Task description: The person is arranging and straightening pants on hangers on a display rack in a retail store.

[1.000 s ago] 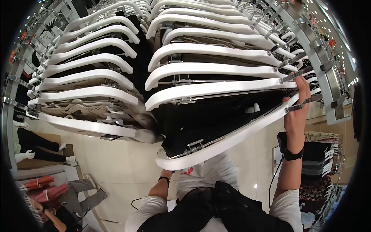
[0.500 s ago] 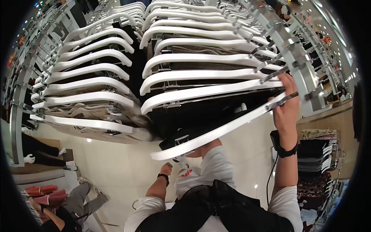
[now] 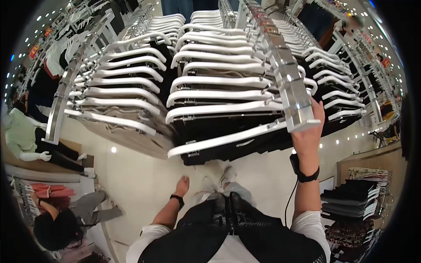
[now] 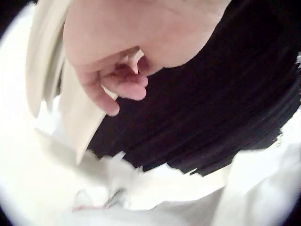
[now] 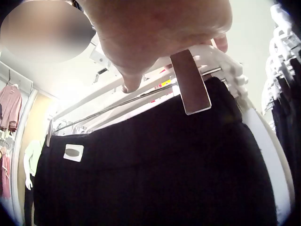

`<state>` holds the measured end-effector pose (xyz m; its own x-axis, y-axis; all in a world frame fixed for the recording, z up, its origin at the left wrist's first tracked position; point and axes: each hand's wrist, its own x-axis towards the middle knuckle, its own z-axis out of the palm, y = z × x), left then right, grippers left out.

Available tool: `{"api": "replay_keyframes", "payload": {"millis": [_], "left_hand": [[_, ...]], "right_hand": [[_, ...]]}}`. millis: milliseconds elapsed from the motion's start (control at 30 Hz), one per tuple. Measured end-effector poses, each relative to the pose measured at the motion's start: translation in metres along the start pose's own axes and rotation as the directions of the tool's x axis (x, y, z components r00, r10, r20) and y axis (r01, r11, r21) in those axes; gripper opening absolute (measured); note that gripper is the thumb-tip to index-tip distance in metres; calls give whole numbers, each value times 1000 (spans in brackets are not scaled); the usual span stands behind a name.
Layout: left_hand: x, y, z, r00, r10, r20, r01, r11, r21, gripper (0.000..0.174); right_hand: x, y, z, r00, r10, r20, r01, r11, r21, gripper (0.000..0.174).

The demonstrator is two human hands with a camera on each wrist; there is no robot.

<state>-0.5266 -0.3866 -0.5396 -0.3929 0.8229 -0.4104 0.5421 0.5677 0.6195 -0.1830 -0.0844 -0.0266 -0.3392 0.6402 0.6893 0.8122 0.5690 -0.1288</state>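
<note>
My right hand (image 3: pixel 308 133) holds the right end of the front white hanger (image 3: pixel 228 141), beside the metal rail (image 3: pixel 293 98). A black garment (image 5: pixel 155 174) hangs from that hanger by metal clips (image 5: pixel 192 87), with a white tag (image 5: pixel 74 153) near its waistband. In the right wrist view my thumb lies on the near side of the hanger and fingertips show beyond it. Low in front of my body hangs my left hand (image 3: pixel 182 186), its fingers loosely curled around nothing. Black and beige cloth appear behind it in the left wrist view.
Several white hangers with trousers fill the rails ahead, including a beige pair (image 3: pixel 127 127) at left. A mannequin (image 3: pixel 26 136) stands on the left. A person (image 3: pixel 57 228) is at lower left near pink clothes (image 3: pixel 52 191). Folded clothes (image 3: pixel 351 195) lie at right.
The view has swung right and risen, showing more racks. My left hand has dropped from the hanger's left end to my side. The front hanger now lies closer to the one behind.
</note>
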Motion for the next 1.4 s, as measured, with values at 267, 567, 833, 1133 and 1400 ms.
{"api": "replay_keyframes", "payload": {"millis": [267, 567, 833, 1133, 1400], "left_hand": [[-48, 279, -221, 364, 413, -835, -842, 529, -106, 18], [-77, 386, -300, -58, 810, -583, -711, 376, 594, 36], [-73, 400, -303, 51, 810, -584, -699, 447, 559, 46], [-71, 396, -299, 48, 788, -614, -760, 428, 490, 50], [-74, 395, -302, 50, 804, -592, -758, 416, 502, 53]], "right_hand": [[-11, -1, 1, 984, -16, -180, 45, 986, 160, 57], [-17, -9, -11, 990, 14, -139, 7, 989, 150, 61], [-22, -11, -11, 993, 50, -110, -28, 981, 192, 63], [-21, -14, -12, 993, 40, -113, -18, 982, 190, 63], [-19, -16, -18, 996, 38, -85, -23, 986, 163, 60]]}}
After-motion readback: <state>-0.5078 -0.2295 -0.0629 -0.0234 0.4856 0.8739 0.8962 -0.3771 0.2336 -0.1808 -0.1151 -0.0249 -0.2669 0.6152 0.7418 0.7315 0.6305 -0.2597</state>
